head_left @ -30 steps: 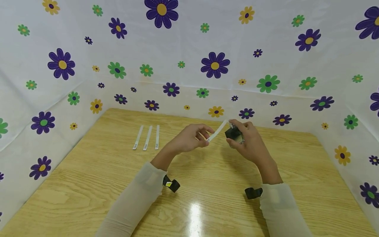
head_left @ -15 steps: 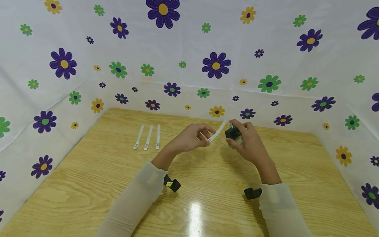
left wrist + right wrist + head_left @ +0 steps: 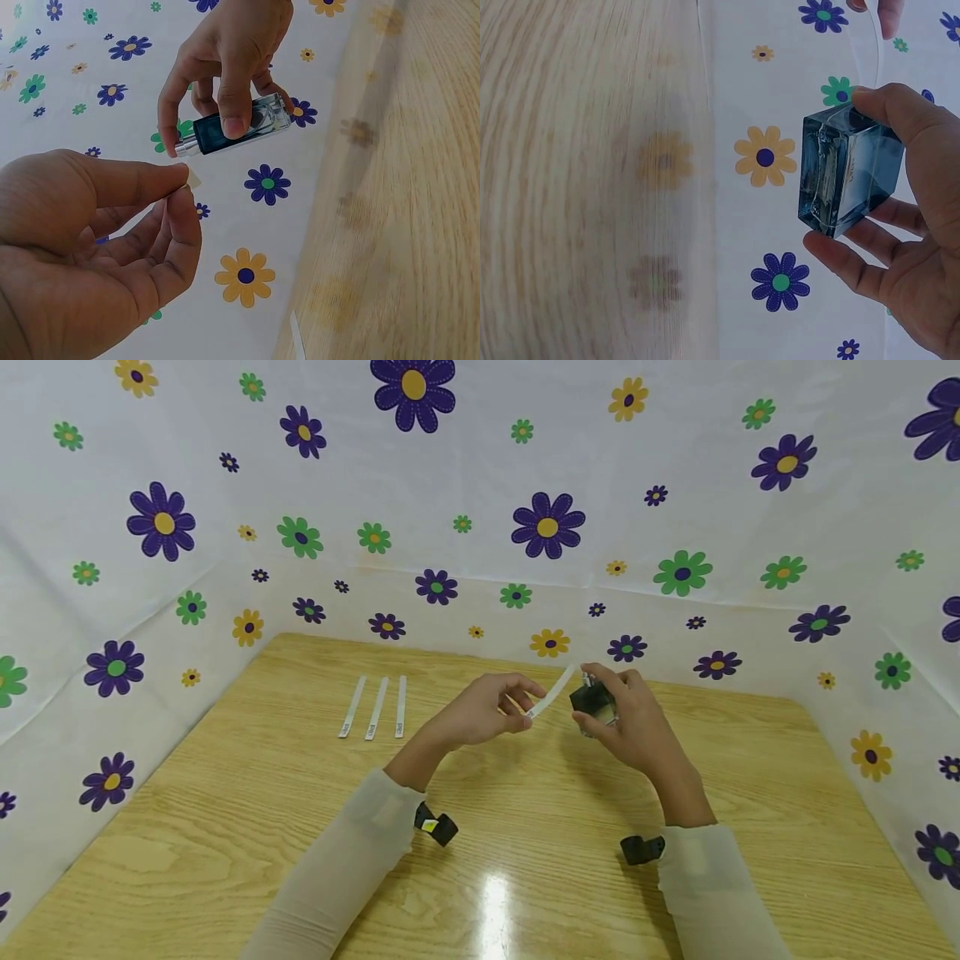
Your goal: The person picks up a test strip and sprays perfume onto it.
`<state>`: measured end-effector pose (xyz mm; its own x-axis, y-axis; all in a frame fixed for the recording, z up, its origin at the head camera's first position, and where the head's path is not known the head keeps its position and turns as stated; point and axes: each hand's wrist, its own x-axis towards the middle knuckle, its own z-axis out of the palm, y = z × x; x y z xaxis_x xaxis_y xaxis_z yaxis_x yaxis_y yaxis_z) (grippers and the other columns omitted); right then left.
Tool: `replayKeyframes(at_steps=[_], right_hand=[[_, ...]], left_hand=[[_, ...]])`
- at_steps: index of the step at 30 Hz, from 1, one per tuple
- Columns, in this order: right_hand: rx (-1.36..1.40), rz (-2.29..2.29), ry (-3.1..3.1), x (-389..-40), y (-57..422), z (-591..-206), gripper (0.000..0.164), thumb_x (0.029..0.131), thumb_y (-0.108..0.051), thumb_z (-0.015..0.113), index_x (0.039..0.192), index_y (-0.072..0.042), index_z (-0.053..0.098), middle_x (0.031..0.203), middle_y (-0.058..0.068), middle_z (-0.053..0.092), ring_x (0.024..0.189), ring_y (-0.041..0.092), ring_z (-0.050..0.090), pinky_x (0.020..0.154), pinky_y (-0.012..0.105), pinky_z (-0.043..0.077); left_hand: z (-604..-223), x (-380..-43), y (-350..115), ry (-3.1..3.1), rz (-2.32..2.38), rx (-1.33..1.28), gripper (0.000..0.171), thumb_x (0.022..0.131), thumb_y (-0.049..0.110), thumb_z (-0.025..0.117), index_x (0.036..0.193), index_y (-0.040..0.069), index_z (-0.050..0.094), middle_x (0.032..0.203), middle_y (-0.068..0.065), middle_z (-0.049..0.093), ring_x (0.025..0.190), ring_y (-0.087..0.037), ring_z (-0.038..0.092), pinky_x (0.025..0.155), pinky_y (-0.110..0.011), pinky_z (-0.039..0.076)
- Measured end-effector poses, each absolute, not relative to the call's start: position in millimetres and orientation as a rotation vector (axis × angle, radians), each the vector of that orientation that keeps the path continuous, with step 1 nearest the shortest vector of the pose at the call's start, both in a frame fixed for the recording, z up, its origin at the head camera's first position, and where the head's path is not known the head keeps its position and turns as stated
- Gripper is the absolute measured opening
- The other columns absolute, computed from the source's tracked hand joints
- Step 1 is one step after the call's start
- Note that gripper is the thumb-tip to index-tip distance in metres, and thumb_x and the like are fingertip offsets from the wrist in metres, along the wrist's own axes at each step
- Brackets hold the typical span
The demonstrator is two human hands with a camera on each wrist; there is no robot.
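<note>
My left hand (image 3: pixel 483 710) pinches one end of a narrow white paper strip (image 3: pixel 553 689) between thumb and fingers, above the table. The strip slants up and to the right, its far end near the spray nozzle of a perfume bottle (image 3: pixel 592 697). That glass bottle, dark blue-green and box-shaped, is gripped by my right hand (image 3: pixel 639 722). In the left wrist view the index fingertip lies at the silver nozzle (image 3: pixel 185 146), and the bottle's nozzle side faces the left hand. The right wrist view shows the bottle's thick glass base (image 3: pixel 821 176), with thumb and fingers on opposite sides.
Three similar white strips, among them the rightmost strip (image 3: pixel 401 706), lie side by side at the table's back left, printed ends toward me. The wooden table (image 3: pixel 525 818) ends at a white flowered cloth (image 3: pixel 480 552) behind and on both sides.
</note>
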<state>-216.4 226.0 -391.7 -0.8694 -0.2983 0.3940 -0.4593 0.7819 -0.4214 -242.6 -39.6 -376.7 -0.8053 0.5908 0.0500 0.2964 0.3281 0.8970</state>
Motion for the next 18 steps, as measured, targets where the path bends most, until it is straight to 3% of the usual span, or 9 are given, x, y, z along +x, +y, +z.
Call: replayKeyframes(at_steps=[11,18], right_hand=[[0.593,0.759,-2.7,-216.3,223.6,-391.9,0.064,0.097,-0.031,0.073,0.152,-0.018,0.043,0.115,0.026,0.049,0.089,0.035,0.056,0.077,0.054,0.052],[0.599,0.779,-2.719,-215.5,223.4,-391.8,0.061,0.098,-0.03,0.071,0.151,-0.016,0.043,0.117,0.026,0.049,0.088,0.035,0.056,0.078,0.054,0.051]], left_hand=[[-376.5,-242.0,-38.6,2.298,1.466,0.791,0.037,0.096,0.005,0.072,0.131,0.014,0.066,0.11,-0.006,0.065,0.099,-0.022,0.067,0.088,-0.052,0.057],[-380.1,-243.7,-38.2,2.314,1.436,0.813,0.038,0.097,0.005,0.071,0.133,0.015,0.065,0.11,-0.005,0.065,0.097,-0.02,0.067,0.082,-0.038,0.058]])
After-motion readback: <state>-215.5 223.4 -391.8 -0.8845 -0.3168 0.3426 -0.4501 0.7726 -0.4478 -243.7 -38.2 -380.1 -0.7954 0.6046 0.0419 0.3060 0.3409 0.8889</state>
